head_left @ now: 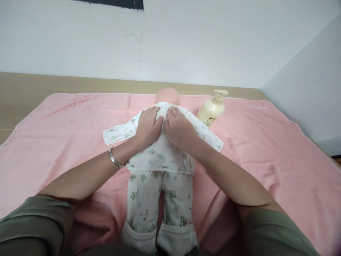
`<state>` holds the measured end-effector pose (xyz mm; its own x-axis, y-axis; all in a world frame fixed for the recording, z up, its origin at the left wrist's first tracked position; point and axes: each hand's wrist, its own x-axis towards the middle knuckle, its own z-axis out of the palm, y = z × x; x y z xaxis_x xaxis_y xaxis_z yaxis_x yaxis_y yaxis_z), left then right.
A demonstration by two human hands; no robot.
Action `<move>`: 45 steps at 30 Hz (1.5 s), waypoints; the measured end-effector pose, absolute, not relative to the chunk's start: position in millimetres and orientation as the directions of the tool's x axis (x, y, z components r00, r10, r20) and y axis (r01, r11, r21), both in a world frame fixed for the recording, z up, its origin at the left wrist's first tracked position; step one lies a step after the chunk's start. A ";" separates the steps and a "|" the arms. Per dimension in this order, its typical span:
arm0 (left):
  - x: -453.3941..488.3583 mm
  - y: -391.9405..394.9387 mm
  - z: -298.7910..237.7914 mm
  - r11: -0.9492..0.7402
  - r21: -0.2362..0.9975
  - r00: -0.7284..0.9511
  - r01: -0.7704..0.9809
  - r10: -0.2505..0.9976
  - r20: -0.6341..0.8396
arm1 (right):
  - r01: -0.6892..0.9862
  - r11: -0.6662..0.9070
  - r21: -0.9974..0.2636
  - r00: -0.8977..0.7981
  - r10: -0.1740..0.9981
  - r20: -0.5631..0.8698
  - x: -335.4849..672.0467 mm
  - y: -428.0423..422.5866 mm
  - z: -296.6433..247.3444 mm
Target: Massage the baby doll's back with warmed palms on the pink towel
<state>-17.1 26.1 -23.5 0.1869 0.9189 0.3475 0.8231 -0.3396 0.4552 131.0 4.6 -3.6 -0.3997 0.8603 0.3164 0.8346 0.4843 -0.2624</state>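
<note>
A baby doll [167,96] lies stretched out with its bald head away from me and no face showing. It wears a white long-sleeved top [160,156] and matching trousers [147,199], both printed with small green animals. My left hand [149,124] rests flat on the upper left of the top, thumb apart from the fingers. Beside it, my right hand [178,126] lies flat on the upper right of the top. Both hands are almost touching at the middle and hold nothing. The palms are hidden.
A pale yellow pump bottle [211,108] leans beyond the doll's right sleeve. Under everything spreads a pink blanket [266,149], wrinkled near me. Its far edge lies on a wooden surface [106,85] that meets a white wall [199,42].
</note>
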 end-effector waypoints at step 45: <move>-7.7 2.5 -9.0 -0.338 0.299 0.230 0.893 0.911 0.343 | 0.835 0.407 -0.369 -0.320 0.907 0.275 138.2 23.0 0.3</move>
<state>-7.7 2.5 -9.0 0.2297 0.9108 0.3430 0.8925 -0.3377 0.2989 138.2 23.0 0.3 -0.3201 0.9066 0.2751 0.8355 0.4070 -0.3692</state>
